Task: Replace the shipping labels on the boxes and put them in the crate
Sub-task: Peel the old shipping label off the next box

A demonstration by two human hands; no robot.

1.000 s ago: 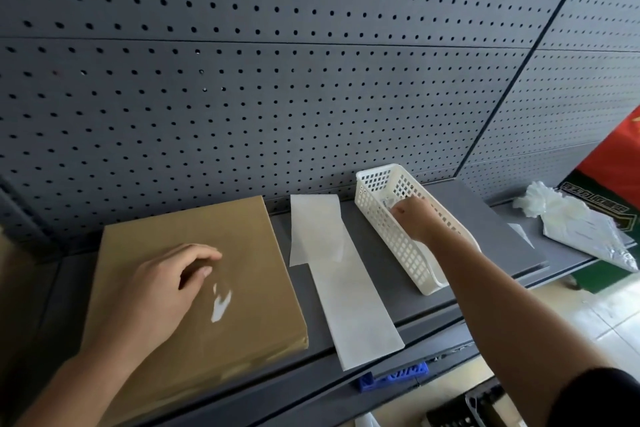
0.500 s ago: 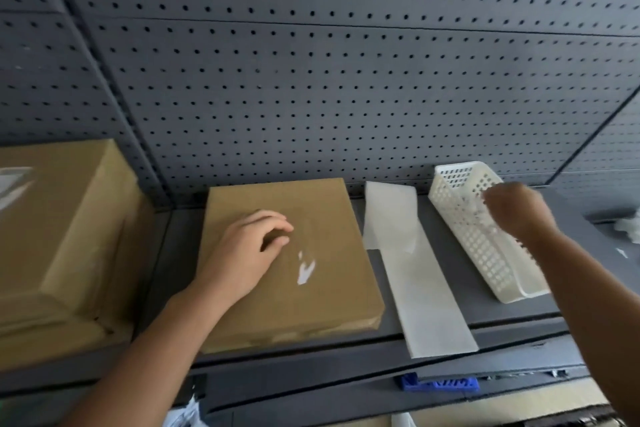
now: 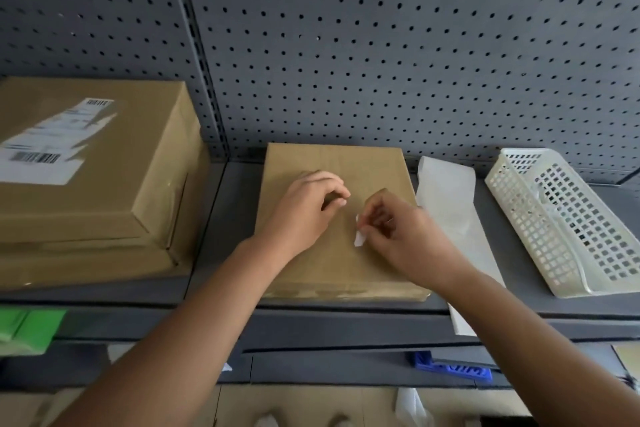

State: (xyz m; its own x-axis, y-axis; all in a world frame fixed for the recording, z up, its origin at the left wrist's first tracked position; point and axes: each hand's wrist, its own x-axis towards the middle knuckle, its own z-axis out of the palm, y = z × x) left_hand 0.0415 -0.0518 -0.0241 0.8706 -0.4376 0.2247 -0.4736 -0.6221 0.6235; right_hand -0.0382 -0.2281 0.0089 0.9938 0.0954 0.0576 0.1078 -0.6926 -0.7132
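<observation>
A flat brown box (image 3: 360,163) lies on the grey shelf (image 3: 221,218) in front of me. A small white scrap of label (image 3: 359,237) sticks to its top. My right hand (image 3: 398,232) pinches that scrap between thumb and fingertips. My left hand (image 3: 308,208) rests on the box top just left of it, fingers curled and holding nothing. A larger brown box (image 3: 114,191) with a white shipping label (image 3: 52,142) stands at the left. A strip of white backing paper (image 3: 450,211) lies right of the flat box.
A white perforated plastic basket (image 3: 568,222) lies tilted on the shelf at the right. A grey pegboard wall (image 3: 381,45) rises behind. Below the shelf edge are a blue plastic piece (image 3: 453,369) and something green (image 3: 27,329) at the left.
My right hand left the white basket and came over to the flat box, where it now pinches the label scrap. The view has swung left, bringing the larger labelled box into sight.
</observation>
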